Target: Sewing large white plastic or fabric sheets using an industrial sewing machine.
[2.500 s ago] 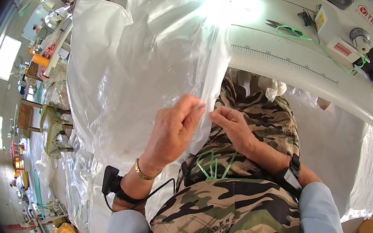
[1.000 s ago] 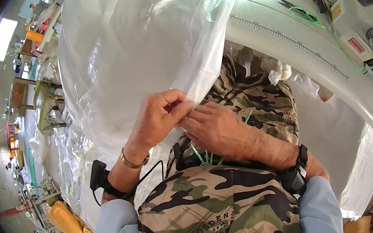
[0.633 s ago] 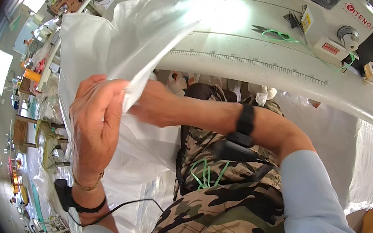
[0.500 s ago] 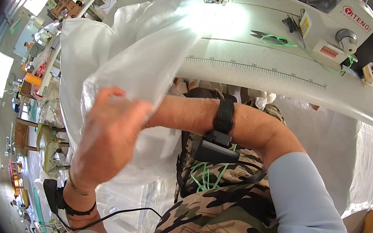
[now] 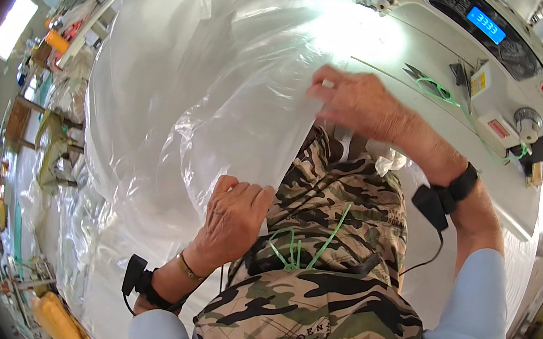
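Note:
A large, thin, whitish plastic sheet [image 5: 154, 61] spreads from the sewing machine's lit needle area down over my left side. My left hand [image 5: 234, 220] is closed on its right edge, knuckles up, beside my camouflage apron. Farther up the same edge, my right hand [image 5: 365, 105] pinches the sheet with curled fingers, just short of the bright light. Between the two hands the edge runs fairly straight. The far end of the sheet lies near the presser foot [image 5: 383, 2]; glare hides whether it is under it.
The sewing machine [image 5: 502, 35] with a lit display stands at the back right. Scissors [image 5: 416, 72] and a green cord [image 5: 438, 90] lie on its bed [image 5: 393, 107]. A wooden chair [image 5: 20, 121] and heaped clear plastic [image 5: 69, 93] are off to the left.
My right hand, which was crossed over to the left, has come back right along the sheet's edge. My left hand has moved right and lower. The sheet is spread flatter; the view has shifted.

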Available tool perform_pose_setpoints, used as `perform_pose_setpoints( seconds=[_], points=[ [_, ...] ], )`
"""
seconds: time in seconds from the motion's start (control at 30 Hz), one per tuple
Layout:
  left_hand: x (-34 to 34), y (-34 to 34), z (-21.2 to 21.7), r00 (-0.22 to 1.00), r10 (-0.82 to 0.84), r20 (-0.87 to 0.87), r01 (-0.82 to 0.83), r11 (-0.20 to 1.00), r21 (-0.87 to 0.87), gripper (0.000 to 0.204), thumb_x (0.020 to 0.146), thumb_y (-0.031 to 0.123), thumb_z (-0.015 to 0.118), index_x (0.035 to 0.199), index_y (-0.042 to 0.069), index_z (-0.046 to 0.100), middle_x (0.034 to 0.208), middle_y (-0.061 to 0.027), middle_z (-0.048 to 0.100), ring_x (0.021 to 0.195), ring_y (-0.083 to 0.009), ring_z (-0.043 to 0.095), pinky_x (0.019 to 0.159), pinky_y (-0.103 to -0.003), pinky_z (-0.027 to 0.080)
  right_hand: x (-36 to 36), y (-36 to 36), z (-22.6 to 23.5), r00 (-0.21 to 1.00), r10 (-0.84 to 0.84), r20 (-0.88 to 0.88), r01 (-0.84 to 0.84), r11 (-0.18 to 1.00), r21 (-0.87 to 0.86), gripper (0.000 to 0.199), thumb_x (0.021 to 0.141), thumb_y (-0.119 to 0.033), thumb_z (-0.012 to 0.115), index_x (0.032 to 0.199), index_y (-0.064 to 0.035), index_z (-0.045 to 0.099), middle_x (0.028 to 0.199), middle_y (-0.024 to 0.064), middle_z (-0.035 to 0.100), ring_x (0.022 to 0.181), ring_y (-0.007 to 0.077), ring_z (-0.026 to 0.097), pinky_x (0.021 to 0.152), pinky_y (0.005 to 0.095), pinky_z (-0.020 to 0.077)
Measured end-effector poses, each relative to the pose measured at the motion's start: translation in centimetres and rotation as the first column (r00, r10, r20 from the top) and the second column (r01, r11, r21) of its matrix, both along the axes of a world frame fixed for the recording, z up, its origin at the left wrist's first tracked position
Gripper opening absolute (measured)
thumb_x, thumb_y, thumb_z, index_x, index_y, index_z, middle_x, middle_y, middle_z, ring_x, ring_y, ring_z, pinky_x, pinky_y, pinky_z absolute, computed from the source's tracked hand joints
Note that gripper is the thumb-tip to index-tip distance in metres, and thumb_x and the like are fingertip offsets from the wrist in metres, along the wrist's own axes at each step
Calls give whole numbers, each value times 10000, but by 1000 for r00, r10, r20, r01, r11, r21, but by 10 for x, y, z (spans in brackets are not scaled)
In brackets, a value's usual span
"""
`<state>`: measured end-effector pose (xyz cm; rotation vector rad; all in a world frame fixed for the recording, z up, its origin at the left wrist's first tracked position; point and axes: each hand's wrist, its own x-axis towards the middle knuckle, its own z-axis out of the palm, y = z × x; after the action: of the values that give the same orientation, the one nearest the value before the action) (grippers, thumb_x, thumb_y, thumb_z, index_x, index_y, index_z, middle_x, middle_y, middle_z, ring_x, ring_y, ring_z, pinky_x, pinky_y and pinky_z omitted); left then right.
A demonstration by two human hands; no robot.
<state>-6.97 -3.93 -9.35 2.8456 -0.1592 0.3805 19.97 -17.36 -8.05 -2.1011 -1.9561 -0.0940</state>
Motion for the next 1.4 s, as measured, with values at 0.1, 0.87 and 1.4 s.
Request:
perform_pose_setpoints(
  seconds=[0.1,0.87,1.4],
  points=[
    [-2,-7,2,996,87,22,-84,992,-96,226,809,-40,611,1033,-23,638,850,-115,606,690,-294,620,731,-382,486,29,5,-2,999,-35,32,34,999,28,254,898,-311,673,1063,-120,638,1146,48,606,906,265,684,810,393,558],
    [6,-16,-31,985,172,-5,-155,874,-461,351,819,-66,656,1169,-38,650,824,-153,556,630,-294,568,566,-350,466,80,24,-29,966,-250,72,228,947,225,220,947,-248,593,1122,-135,664,1122,32,637,832,272,677,745,409,532],
    [76,4,-26,993,-2,122,36,962,-270,246,747,-60,621,971,6,696,726,-106,539,541,-290,550,494,-376,441,59,14,-32,927,-369,-68,368,929,-20,660,975,-506,520,1507,-128,425,1577,164,357,1463,360,327,1146,578,282]
  ],
)
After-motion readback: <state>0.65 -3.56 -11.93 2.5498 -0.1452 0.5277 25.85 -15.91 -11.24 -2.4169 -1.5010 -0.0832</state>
